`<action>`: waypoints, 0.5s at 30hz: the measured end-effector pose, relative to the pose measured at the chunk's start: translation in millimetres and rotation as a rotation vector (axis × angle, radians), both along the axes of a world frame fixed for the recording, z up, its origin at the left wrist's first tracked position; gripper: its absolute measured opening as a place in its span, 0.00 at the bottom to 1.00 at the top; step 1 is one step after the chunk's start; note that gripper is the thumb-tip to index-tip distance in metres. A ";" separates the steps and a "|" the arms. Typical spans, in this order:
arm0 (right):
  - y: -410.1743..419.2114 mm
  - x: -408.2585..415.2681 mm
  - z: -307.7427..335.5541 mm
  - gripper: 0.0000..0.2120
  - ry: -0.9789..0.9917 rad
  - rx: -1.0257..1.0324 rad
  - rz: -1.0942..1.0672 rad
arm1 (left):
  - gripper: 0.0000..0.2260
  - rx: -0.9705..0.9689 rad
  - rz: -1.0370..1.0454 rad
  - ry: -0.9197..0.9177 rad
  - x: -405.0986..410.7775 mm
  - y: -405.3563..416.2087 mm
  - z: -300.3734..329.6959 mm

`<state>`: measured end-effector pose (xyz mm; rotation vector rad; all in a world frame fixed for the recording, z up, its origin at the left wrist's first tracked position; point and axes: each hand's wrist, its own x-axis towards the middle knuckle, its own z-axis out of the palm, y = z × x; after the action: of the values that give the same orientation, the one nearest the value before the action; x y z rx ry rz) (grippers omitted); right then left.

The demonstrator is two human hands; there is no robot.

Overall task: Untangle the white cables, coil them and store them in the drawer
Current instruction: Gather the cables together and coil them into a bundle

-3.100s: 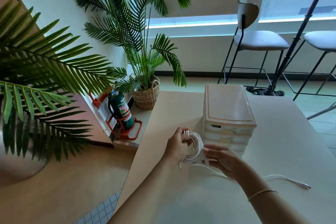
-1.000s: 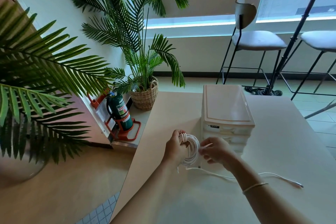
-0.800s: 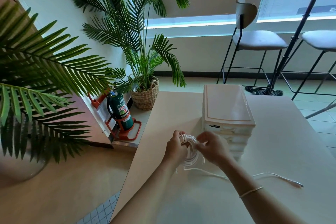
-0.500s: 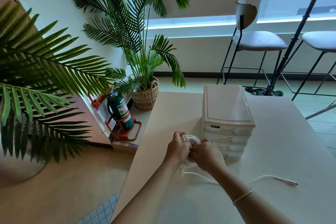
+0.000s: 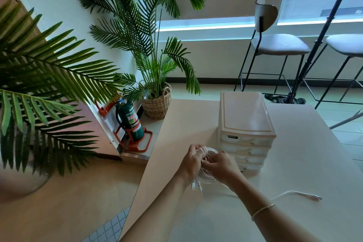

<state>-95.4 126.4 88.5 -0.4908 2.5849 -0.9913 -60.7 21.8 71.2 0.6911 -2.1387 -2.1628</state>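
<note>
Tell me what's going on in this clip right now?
A person is coiling a white cable at a table. The left hand grips the coil, and the right hand pinches the strand against it. The cable's loose end trails off to the right on the tabletop, so the coiling isn't finished. The drawer unit stands just behind the hands, all drawers closed; nothing is stored yet.

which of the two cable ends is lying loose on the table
The plug end far out to the right lies free on the table. The other end dangles from the coil under the left hand.
</note>
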 end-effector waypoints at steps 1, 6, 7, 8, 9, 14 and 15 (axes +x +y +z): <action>1.0 -0.3 -1.2 0.19 -0.034 -0.034 -0.028 | 0.07 -0.022 -0.015 0.006 -0.6 0.0 -2.0; 5.5 -2.2 -2.2 0.14 -0.178 -0.187 -0.098 | 0.09 -0.228 -0.098 -0.032 -2.0 -6.9 -6.3; 6.6 -2.2 -2.0 0.11 -0.188 -0.198 -0.098 | 0.10 -0.267 -0.121 -0.042 -0.9 -8.5 -6.3; 7.6 -2.1 -1.5 0.10 -0.193 -0.206 -0.095 | 0.09 -0.281 -0.142 -0.041 0.0 -9.8 -6.4; 8.4 -2.1 -0.8 0.09 -0.194 -0.212 -0.094 | 0.07 -0.267 -0.164 -0.030 1.3 -10.7 -5.0; 11.0 -2.4 8.6 0.08 -0.108 -0.158 -0.049 | 0.13 -0.251 -0.249 0.004 3.0 -12.1 -3.0; 10.5 -2.2 11.4 0.07 -0.085 -0.137 -0.022 | 0.16 -0.264 -0.244 0.007 3.1 -12.7 -4.5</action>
<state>-97.6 136.9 99.9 -0.4459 2.4633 -1.1769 -57.6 9.1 66.7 0.4227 -2.5570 -1.9187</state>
